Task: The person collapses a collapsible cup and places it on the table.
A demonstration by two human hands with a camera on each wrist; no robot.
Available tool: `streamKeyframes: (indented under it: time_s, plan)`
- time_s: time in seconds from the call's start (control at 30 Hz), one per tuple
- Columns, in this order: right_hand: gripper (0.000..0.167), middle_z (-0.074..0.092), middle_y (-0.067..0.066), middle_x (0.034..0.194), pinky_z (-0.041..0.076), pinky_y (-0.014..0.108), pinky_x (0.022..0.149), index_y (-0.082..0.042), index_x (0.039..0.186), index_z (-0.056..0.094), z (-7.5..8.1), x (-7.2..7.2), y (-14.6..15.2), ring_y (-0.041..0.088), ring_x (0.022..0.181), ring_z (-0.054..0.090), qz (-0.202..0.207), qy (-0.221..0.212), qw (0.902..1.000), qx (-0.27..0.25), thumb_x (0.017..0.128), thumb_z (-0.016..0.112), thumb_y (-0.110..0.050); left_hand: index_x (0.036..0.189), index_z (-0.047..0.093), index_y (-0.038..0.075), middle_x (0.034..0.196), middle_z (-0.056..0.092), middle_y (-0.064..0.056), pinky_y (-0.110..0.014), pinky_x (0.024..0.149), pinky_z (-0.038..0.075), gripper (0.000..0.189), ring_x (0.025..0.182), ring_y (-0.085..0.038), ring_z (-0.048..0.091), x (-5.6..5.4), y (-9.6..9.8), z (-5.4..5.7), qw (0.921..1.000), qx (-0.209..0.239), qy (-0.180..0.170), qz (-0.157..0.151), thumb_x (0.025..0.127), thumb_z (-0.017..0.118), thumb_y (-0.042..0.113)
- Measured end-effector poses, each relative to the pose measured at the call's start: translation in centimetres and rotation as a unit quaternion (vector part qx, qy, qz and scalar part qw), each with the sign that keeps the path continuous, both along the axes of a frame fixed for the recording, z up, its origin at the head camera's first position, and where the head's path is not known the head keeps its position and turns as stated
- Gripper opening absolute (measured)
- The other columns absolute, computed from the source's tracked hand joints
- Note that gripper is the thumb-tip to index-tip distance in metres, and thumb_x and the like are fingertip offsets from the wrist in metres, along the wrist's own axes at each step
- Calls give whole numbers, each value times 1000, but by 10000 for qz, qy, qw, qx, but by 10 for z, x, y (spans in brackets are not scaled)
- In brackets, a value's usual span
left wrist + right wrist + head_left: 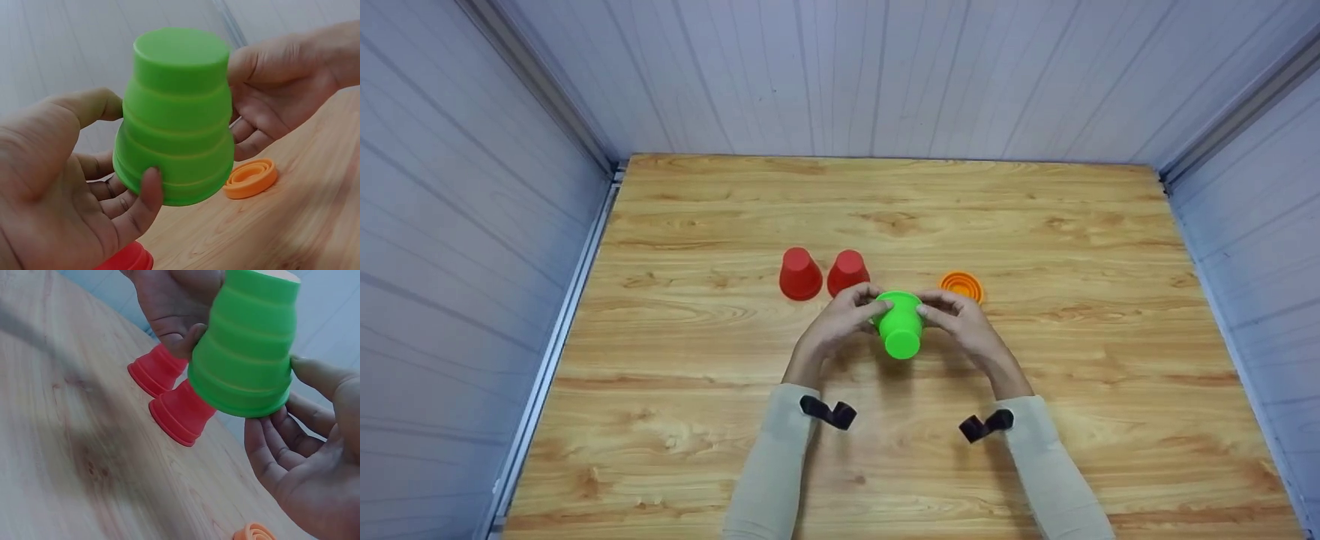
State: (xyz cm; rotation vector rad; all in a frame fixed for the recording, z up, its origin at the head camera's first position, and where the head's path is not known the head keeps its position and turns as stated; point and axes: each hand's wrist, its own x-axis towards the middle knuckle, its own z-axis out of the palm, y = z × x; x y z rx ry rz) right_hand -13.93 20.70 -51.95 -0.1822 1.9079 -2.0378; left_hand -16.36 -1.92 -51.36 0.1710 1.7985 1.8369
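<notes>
Both hands hold a green collapsible cup above the table, its ringed wall drawn out and its wide rim away from the body. My left hand grips it from the left, thumb on the wall and fingers at the rim. From the other side my right hand pinches it in the same way, as the right wrist view shows with the fingertips under the rim. Two red cups stand upside down beyond the left hand. An orange collapsed cup lies flat just past the right hand.
The wood-grain table is walled by pale panels at the back, left and right. A metal strip runs along its left edge. Black wrist mounts sit on both light sleeves.
</notes>
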Motion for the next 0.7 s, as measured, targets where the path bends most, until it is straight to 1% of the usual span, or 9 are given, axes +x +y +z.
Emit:
streamKeyframes:
  time_s: [0.1, 0.2, 0.4, 0.5, 0.6, 0.7]
  plan:
    - [39, 65, 6, 112, 54, 30, 85, 4, 124, 57, 1, 0, 0, 16, 98, 63, 85, -6, 9999, 111, 92, 63, -17, 115, 56, -1, 101, 60, -7, -51, 88, 53, 31, 84, -14, 61, 0, -1, 1, 9999, -27, -14, -105, 91, 61, 17]
    - [40, 64, 7, 111, 54, 29, 85, 4, 124, 57, 1, 1, 0, 16, 97, 63, 123, 7, 9995, 293, 91, 65, -16, 112, 56, -2, 98, 60, -7, -50, 85, 54, 27, 81, -13, 62, -1, -1, 1, 9999, -53, 11, -150, 90, 62, 13]
    - [38, 63, 12, 108, 54, 31, 83, 3, 119, 60, 5, 1, -3, 15, 92, 61, -1, 198, 9964, 829, 87, 70, -16, 108, 56, -3, 96, 57, -5, -46, 81, 56, 24, 78, -12, 62, -2, -2, 1, 9996, -174, 116, -193, 89, 63, 11]
    - [37, 63, 13, 107, 53, 27, 80, 3, 117, 61, 5, 1, -5, 15, 91, 61, -87, 286, 9952, 930, 87, 70, -15, 108, 56, -2, 96, 56, -5, -47, 81, 57, 24, 77, -12, 62, -2, -2, 2, 9995, -211, 143, -177, 89, 63, 12]
    - [34, 63, 13, 105, 53, 24, 79, 4, 115, 61, 5, 1, -6, 15, 90, 62, -185, 331, 9942, 1004, 87, 69, -11, 109, 57, -1, 98, 57, -7, -49, 84, 55, 23, 80, -14, 62, -2, -4, 3, 9996, -150, 135, -215, 91, 61, 12]
    - [29, 64, 13, 103, 54, 23, 78, 5, 113, 62, 6, 1, -6, 17, 89, 63, -317, 455, 9928, 1058, 87, 68, -7, 115, 55, -3, 103, 58, -9, -51, 88, 53, 25, 84, -16, 62, -1, -6, 4, 9994, 111, 73, -327, 93, 54, 11]
